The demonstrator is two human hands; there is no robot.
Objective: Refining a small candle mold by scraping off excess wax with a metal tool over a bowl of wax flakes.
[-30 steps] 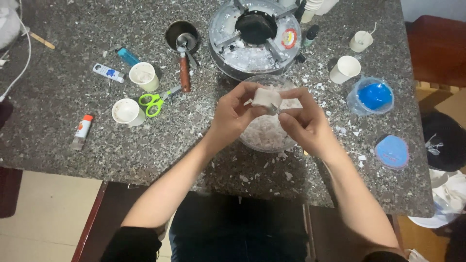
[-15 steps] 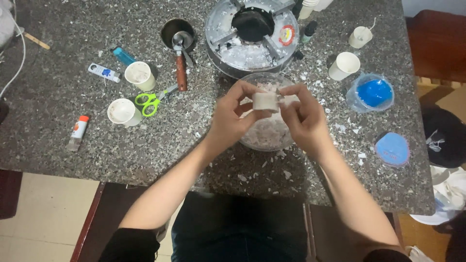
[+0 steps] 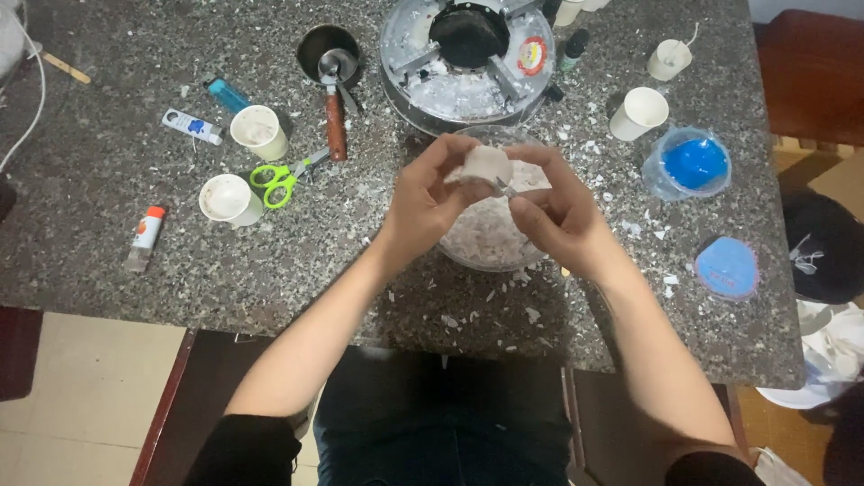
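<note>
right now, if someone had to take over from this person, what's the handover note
Left hand grips a white wax block over the clear bowl.
Right hand holds a small metal blade against the block.
Done: the bowl holds many white shavings; flakes lie scattered on the granite table.
Left: most of the block is still whole.
Nearby, untouched: green scissors, small paper cups, a round burner, a blue-filled container.

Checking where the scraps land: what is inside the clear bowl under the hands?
The bowl holds pale whitish flakes. The left hand and right hand, holding a white lump above it, cover its upper part.
</note>
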